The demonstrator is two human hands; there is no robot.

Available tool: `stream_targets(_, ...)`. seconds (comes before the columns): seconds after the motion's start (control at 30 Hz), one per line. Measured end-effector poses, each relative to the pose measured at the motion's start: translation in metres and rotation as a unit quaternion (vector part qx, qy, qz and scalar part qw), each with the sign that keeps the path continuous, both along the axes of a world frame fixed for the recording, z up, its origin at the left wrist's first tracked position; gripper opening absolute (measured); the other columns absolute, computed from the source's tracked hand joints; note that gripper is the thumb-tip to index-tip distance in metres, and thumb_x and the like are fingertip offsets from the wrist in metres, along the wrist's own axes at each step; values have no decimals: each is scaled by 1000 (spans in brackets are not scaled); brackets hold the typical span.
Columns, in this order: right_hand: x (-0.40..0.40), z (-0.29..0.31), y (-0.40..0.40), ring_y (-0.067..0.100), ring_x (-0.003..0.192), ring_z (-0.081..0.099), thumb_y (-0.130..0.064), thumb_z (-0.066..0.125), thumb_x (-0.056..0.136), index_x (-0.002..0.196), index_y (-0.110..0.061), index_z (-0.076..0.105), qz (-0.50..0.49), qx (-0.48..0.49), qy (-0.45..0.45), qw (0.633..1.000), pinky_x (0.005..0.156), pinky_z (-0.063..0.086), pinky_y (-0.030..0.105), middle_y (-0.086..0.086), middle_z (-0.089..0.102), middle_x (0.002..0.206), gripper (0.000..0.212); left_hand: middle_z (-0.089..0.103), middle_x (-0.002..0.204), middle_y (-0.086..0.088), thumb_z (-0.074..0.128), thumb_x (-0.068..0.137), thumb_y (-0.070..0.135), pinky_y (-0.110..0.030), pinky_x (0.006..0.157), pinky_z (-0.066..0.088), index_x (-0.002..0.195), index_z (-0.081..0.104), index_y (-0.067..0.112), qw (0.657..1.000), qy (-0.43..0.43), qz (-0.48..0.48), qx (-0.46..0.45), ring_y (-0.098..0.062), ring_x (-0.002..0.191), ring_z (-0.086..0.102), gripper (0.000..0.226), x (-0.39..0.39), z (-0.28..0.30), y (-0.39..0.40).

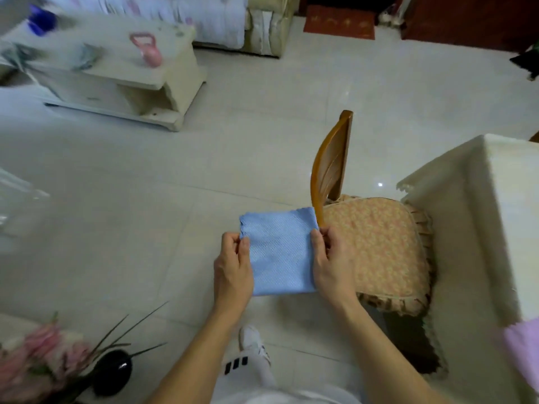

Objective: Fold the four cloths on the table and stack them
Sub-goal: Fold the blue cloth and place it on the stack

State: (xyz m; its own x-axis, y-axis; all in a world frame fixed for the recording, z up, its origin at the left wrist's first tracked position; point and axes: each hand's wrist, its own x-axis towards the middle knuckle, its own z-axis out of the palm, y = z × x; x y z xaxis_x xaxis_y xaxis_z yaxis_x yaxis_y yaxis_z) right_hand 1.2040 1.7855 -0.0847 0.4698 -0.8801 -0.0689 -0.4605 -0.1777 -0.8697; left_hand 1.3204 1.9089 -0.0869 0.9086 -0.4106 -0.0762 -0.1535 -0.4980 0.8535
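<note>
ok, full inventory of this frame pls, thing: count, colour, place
cloth: 1, light blue, folded, held in the air between both hands above the floor
chair: 1, wooden back, floral peach seat cushion, right of the cloth
table: 1, covered in cream cloth, right edge
pink fabric: 1, pale pink, lower right on the table edge; too cropped to identify
low cabinet: 1, cream, upper left
kettlebell: 1, pink, on the low cabinet
mat: 1, red, top centre on the floor
flowers: 1 bunch, pink, lower left
vase: 1, black, lower left
shoe: 1, white, bottom centre
left hand: pinches the cloth's left edge
right hand: pinches the cloth's right edge
</note>
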Motion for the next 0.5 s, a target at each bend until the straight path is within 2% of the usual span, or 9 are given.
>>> stream_targets(0.1, 45, 5, 14, -2, 76, 56, -29, 51, 102, 94, -18, 59, 11, -12, 8, 1000, 59, 41, 15, -11, 59, 80, 16, 52, 66, 10, 47, 102, 26, -28, 53, 26, 90, 44, 18, 1000, -8, 7, 3, -5, 59, 51, 15, 43, 1, 17)
stream_targets(0.23, 90, 13, 26, -11, 71, 54, -26, 51, 102, 95, -14, 58, 32, 2, 21, 999, 58, 38, 10, -11, 57, 78, 16, 51, 63, 7, 45, 102, 28, -23, 50, 30, 89, 43, 19, 1000, -14, 11, 6, -4, 61, 52, 16, 84, 3, 34)
stream_targets(0.3, 109, 14, 29, -6, 69, 55, -25, 51, 103, 94, -14, 57, 44, 2, 26, 999, 58, 37, 6, -10, 57, 78, 15, 51, 64, 7, 45, 102, 28, -19, 50, 32, 90, 43, 19, 1000, -17, 17, 8, -6, 58, 50, 16, 102, 4, 38)
stream_targets(0.43, 141, 8, 25, 2, 70, 56, -29, 49, 103, 93, -18, 56, 64, 2, 31, 997, 57, 38, 11, -9, 59, 78, 17, 52, 68, 8, 44, 103, 29, -26, 52, 27, 90, 44, 19, 999, -7, 34, 17, -7, 60, 50, 16, 128, 2, 40)
stream_targets(0.5, 157, 5, 20, 3, 73, 57, -32, 48, 103, 93, -18, 56, 72, 8, 33, 997, 57, 41, 16, -8, 60, 79, 19, 53, 69, 7, 44, 103, 28, -23, 52, 32, 91, 44, 18, 999, -4, 41, 17, -7, 60, 50, 16, 141, 0, 36)
